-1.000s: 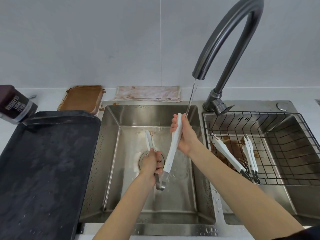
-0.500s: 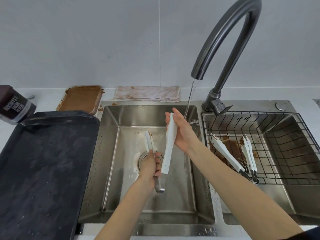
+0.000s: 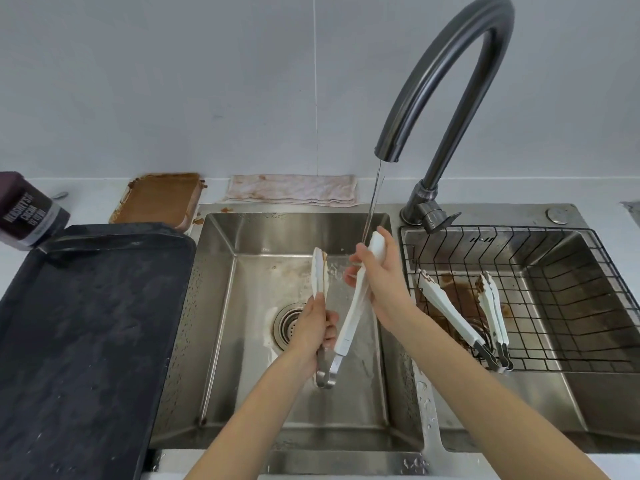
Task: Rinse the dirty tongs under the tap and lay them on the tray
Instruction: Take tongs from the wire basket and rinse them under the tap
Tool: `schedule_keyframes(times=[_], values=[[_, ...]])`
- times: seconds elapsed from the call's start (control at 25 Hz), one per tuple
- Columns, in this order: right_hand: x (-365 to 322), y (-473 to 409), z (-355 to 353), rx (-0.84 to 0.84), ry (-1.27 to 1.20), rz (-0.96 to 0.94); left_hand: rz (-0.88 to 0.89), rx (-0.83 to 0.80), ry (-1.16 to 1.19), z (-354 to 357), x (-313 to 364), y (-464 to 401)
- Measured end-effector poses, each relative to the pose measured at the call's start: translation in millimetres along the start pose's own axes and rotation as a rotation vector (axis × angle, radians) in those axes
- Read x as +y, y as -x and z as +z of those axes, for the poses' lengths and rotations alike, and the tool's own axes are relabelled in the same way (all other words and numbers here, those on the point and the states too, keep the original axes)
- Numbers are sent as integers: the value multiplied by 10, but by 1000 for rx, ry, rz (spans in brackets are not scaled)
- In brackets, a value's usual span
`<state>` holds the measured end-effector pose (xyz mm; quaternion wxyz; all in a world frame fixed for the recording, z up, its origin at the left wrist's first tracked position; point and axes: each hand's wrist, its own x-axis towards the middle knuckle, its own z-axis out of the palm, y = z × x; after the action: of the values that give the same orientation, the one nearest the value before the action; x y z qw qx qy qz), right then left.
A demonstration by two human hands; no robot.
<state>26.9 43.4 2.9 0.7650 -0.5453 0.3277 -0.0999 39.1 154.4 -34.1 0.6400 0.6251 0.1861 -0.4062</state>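
White tongs (image 3: 349,323) with a metal hinge end are held spread apart over the left sink basin (image 3: 298,410). My left hand (image 3: 313,332) grips the left arm low down, near the hinge; brown smears show on that arm's tip. My right hand (image 3: 379,280) wraps the right arm near its tip, right under the water stream from the dark curved tap (image 3: 446,64). Two more dirty white tongs (image 3: 450,313) lie in the wire basket (image 3: 554,306) in the right basin. The black tray (image 3: 79,341) lies on the counter to the left.
A brown-smeared container (image 3: 159,199) and a stained cloth (image 3: 294,188) sit behind the sink. A dark cocoa tin (image 3: 27,213) stands at the far left. The drain (image 3: 289,323) lies in the left basin's floor.
The right hand has slid up the right tong arm to its tip under the stream. The left hand has stayed near the hinge, holding the left arm.
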Motion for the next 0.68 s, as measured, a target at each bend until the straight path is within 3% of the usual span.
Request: schedule_keyframes(times=[0.08, 0.2, 0.44, 0.68], values=[[-50, 34, -73, -2, -65, -21, -50, -80, 51, 56, -1, -33], [-145, 2, -126, 13, 32, -79, -39, -187, 6, 199, 100, -56], [-461, -69, -278, -48, -125, -48, -24, -220, -45, 471, 394, -163], [-549, -85, -324, -74, -53, -67, -60, -220, 17, 628, 438, -153]])
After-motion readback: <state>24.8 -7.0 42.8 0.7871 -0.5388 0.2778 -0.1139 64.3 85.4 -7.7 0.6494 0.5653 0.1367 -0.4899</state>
